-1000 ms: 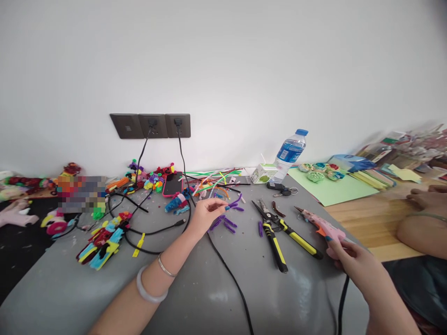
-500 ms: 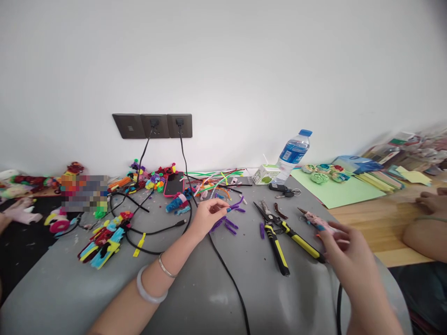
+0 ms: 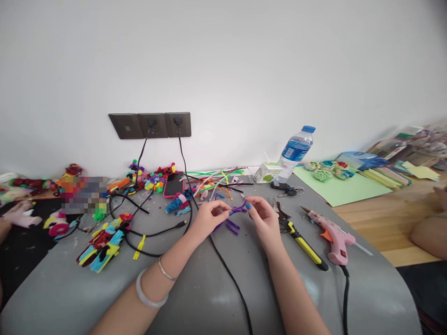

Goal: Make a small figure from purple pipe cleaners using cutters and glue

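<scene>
My left hand point(image 3: 208, 217) and my right hand point(image 3: 262, 217) meet over the middle of the grey table point(image 3: 209, 288). Both pinch a short purple pipe cleaner piece point(image 3: 239, 210) between their fingertips, one hand at each end. More purple pipe cleaner pieces point(image 3: 228, 226) lie on the table just below it. A pink glue gun point(image 3: 331, 235) lies to the right of my right hand, untouched, its black cord running toward me. Yellow-handled pliers point(image 3: 303, 242) lie between the gun and my right hand.
A black cable point(image 3: 226, 272) runs from the wall sockets point(image 3: 150, 125) across the table. A phone point(image 3: 172, 184), coloured pipe cleaner figures point(image 3: 103, 242), a water bottle point(image 3: 294, 151), keys point(image 3: 288, 188) and a green sheet point(image 3: 340, 188) lie around. Another person's arm point(image 3: 431, 235) rests at right.
My right hand let go of the pink glue gun, which now lies on the table, and moved left to take the other end of the purple piece in my left hand.
</scene>
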Demonstrator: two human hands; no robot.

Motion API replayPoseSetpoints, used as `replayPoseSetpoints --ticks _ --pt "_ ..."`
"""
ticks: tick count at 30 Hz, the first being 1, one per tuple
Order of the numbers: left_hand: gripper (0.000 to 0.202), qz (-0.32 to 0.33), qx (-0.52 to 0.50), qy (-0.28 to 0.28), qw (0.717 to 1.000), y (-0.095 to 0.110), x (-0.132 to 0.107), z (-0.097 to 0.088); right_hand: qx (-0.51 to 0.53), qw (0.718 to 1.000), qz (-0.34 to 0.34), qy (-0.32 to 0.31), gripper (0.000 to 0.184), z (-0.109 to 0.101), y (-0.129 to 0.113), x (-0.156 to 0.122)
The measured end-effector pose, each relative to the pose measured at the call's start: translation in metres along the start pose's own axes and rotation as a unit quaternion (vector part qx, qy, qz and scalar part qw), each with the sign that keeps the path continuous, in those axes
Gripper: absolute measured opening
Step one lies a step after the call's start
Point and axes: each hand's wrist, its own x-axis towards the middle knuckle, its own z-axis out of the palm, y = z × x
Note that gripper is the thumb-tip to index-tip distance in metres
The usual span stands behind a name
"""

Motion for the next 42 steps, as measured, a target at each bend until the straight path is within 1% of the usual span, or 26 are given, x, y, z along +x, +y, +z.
replayPoseSetpoints --ticks 4,9,13,18,25,31,37,42 --pt "0.017 0.000 0.017 -0.011 1.000 0.000 0.000 0.001 0.014 1.000 0.014 -0.002 0.020 -0.004 0.004 0.000" --pt "0.017 0.003 0.026 -0.016 1.000 -0.001 0.000 0.000 0.029 0.999 0.030 -0.013 0.023 -0.004 0.005 0.001" --pt "0.019 0.003 0.033 -0.025 0.999 -0.002 0.000 -0.001 0.022 0.999 0.038 -0.022 0.023 -0.004 0.005 0.000" --pt "0.022 0.001 0.040 -0.041 0.998 0.002 -0.001 -0.001 0.018 0.999 0.043 -0.021 0.026 -0.005 0.003 0.000" --pt "0.014 -0.001 0.073 -0.026 0.997 0.006 -0.002 0.000 0.021 0.998 0.051 -0.025 0.029 -0.003 0.001 0.000" --pt "0.016 -0.006 0.084 -0.021 0.996 0.008 -0.002 -0.001 0.028 0.998 0.040 -0.029 0.026 -0.003 0.001 -0.001" --pt "0.020 -0.024 0.063 -0.020 0.998 0.010 -0.001 -0.002 0.030 0.999 0.007 -0.039 0.024 -0.003 0.000 -0.003" --pt "0.020 -0.050 0.021 -0.015 0.998 0.009 0.000 -0.003 0.018 0.999 0.011 -0.037 0.025 -0.003 -0.001 -0.003"
